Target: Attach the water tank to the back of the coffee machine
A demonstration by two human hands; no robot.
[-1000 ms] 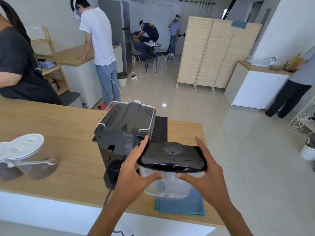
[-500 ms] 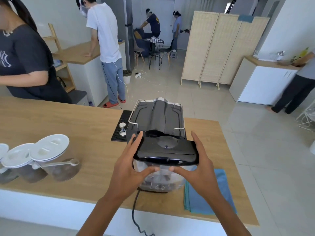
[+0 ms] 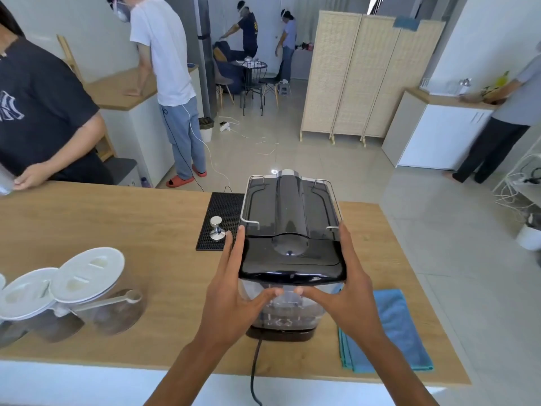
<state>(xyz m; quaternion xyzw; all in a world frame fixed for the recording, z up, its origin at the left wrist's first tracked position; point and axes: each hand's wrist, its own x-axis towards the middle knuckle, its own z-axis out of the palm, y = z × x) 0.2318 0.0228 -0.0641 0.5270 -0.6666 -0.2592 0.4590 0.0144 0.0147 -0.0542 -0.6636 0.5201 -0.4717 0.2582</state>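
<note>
The black coffee machine (image 3: 288, 205) stands on the wooden counter (image 3: 131, 230) with its back toward me. The water tank (image 3: 292, 268), clear with a glossy black lid, sits tight against the machine's back above a dark base, its lid level with the machine's top. My left hand (image 3: 234, 291) grips the tank's left side, thumb across its clear front. My right hand (image 3: 348, 288) holds the right side, thumb also on the front. A black power cord (image 3: 254, 367) runs from under the tank over the counter's near edge.
A steel tamper (image 3: 217, 228) stands on a black rubber mat (image 3: 222, 212) left of the machine. Clear jars with white lids (image 3: 87, 273) and a scoop lie at the near left. A folded blue cloth (image 3: 386, 332) lies right. Several people stand around the room.
Both hands carried the tank forward and lowered it against the machine's back. The view shifted left, so the machine's back now squarely faces me.
</note>
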